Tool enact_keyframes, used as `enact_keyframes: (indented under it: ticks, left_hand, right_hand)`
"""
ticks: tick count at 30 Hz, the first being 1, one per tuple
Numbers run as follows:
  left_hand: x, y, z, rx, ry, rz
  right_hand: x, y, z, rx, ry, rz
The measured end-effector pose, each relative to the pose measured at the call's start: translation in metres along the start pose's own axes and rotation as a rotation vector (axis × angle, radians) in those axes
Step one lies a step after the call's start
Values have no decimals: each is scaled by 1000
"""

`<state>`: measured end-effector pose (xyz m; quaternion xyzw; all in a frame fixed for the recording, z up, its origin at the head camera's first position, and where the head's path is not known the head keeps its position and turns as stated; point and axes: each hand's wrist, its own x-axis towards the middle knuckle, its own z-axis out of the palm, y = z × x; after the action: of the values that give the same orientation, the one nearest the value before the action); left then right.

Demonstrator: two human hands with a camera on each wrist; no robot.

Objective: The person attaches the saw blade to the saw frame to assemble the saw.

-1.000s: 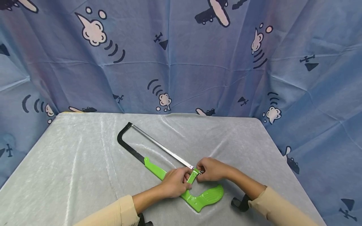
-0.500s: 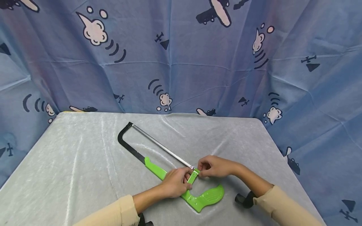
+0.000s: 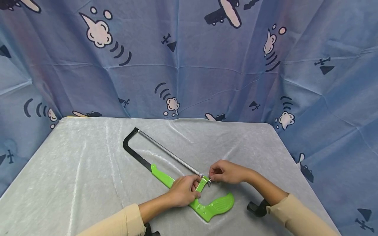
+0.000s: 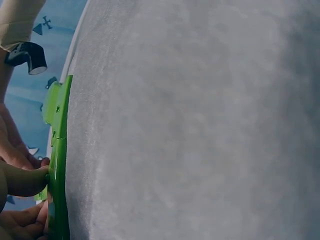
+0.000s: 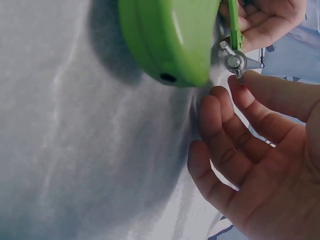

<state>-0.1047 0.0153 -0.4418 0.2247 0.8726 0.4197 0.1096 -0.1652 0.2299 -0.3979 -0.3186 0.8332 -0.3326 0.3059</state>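
A hacksaw with a green handle, black front frame and silver blade lies on the cloth-covered table. My left hand grips its green upright between thumb and fingers, near the blade's handle end. At that end sticks out a metal wing nut. My right hand has thumb and forefinger tips at one wing of the nut, pinching it; the other fingers are loosely bent. In the left wrist view the green frame stands along the left edge, with the left thumb pressed against it.
Light grey cloth covers the table. A blue patterned curtain hangs behind and at both sides. Black wrist mounts sit under the sleeves, close to the tabletop.
My right hand has shifted slightly away from the saw and its fingers have changed position around the wing nut, which shows more now. The left hand and hacksaw stay in place.
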Motion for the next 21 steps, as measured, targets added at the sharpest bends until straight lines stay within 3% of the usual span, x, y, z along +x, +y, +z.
enact_keyframes:
  ticks: [14,21]
  left_hand:
    - [0,0,0,5,6,9]
    - [0,0,0,3,9,17]
  right_hand:
    - [0,-3,2,-30,21,0]
    - [0,-4,6,-113,56,10]
